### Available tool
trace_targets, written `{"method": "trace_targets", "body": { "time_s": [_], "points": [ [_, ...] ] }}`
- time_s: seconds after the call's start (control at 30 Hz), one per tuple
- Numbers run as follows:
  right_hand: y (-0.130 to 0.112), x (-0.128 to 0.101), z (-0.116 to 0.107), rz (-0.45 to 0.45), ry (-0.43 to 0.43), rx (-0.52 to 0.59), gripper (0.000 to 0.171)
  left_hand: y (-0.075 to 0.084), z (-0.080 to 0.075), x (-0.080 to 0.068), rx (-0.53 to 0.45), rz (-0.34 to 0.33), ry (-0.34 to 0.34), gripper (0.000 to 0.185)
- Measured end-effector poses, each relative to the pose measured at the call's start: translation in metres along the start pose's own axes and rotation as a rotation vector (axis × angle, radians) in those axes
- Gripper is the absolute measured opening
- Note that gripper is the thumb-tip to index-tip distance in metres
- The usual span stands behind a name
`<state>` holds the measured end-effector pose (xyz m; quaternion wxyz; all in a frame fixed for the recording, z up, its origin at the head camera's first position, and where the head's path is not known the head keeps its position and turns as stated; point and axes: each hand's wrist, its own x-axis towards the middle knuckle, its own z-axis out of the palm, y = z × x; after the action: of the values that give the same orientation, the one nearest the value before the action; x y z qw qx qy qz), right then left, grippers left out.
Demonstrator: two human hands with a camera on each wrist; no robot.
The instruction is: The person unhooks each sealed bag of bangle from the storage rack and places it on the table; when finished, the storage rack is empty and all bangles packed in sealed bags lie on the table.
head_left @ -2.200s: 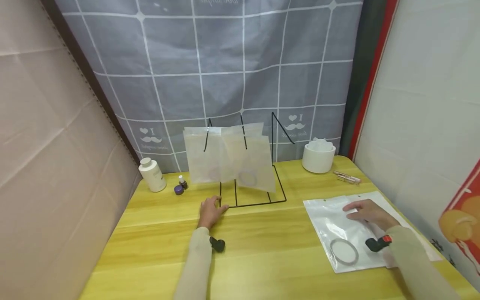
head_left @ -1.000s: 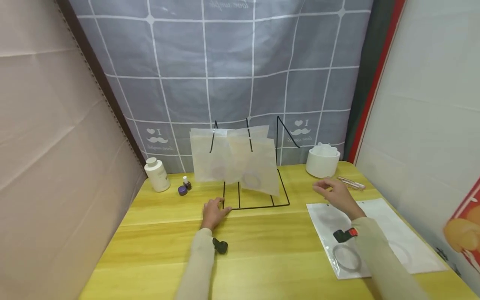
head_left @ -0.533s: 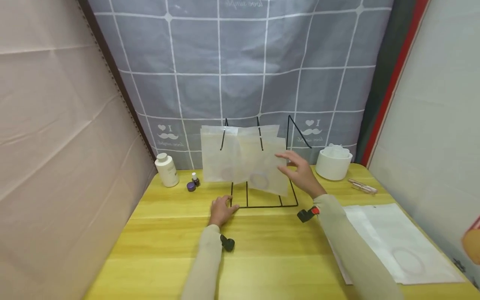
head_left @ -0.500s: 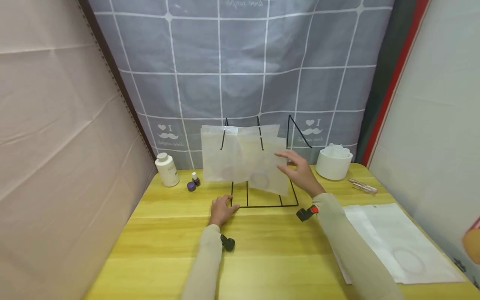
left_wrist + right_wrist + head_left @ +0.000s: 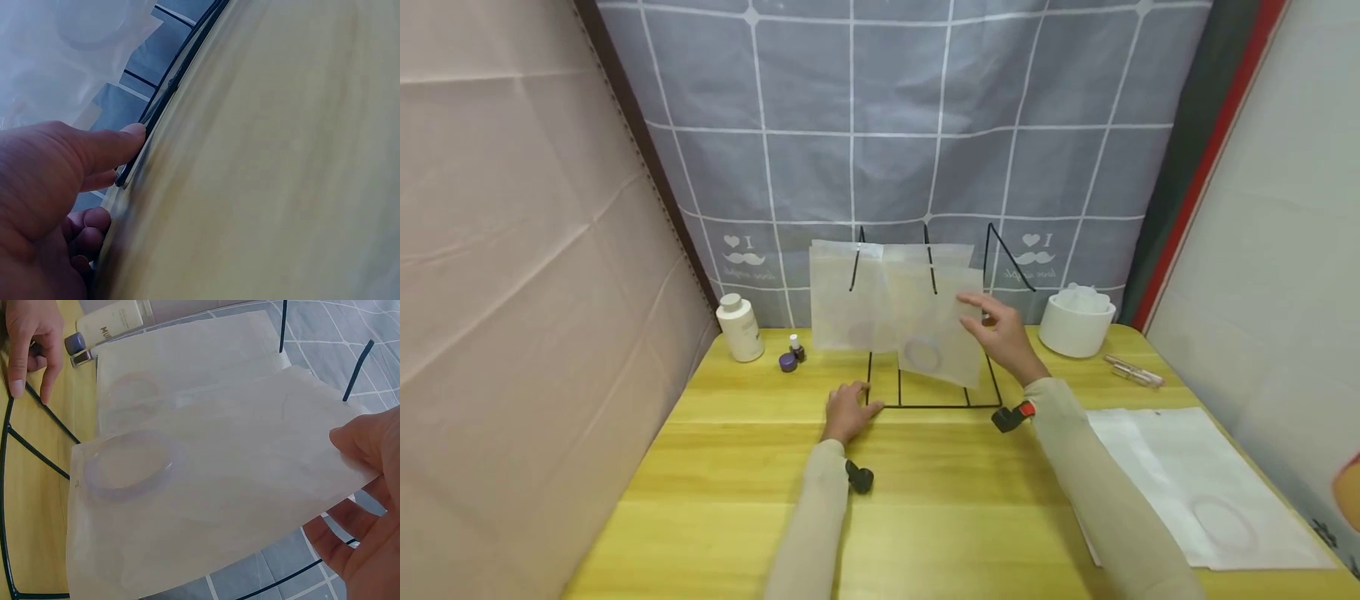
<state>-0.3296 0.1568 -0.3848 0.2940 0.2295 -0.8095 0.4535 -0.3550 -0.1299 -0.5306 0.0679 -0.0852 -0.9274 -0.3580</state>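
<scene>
A black wire rack (image 5: 942,407) stands on the wooden table, with translucent white plastic bags (image 5: 850,300) hanging from its prongs. Its front left base corner is pinched by my left hand (image 5: 847,412), thumb on the wire in the left wrist view. My right hand (image 5: 1006,340) grips the right edge of the front bag (image 5: 936,312), with the thumb on its face and fingers behind. A pale ring (image 5: 130,464) shows through the bottom of this front bag, which hangs slightly tilted. Another faint ring shows through the bag behind it.
More white bags (image 5: 1187,475) lie flat at the right, partly under my right forearm. Behind are a white round container (image 5: 1077,325), a pinkish clear slim item (image 5: 1133,372), a white bottle (image 5: 741,329), a small dark bottle (image 5: 797,350) and a purple-lidded jar (image 5: 787,362).
My right hand has left the flat bags at the right and come to the front hanging bag's right edge. The left hand has stayed at the rack's corner; the head view has shifted.
</scene>
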Motion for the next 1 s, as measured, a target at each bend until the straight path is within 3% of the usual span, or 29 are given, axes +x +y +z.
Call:
{"method": "trace_targets", "body": {
  "time_s": [0.3, 0.7, 1.0],
  "points": [
    [0.001, -0.001, 0.000, -0.019, 0.079, 0.034, 0.035, -0.001, 0.003, 0.004, 0.004, -0.003, -0.008, 0.049],
    [0.010, -0.012, -0.004, -0.052, 0.105, -0.009, 0.030, 0.003, 0.002, 0.001, -0.009, -0.014, -0.007, 0.050],
    [-0.041, -0.026, -0.024, -0.053, 0.042, 0.008, 0.026, 0.004, -0.003, -0.001, 0.001, -0.018, -0.004, 0.050]
  ]
}}
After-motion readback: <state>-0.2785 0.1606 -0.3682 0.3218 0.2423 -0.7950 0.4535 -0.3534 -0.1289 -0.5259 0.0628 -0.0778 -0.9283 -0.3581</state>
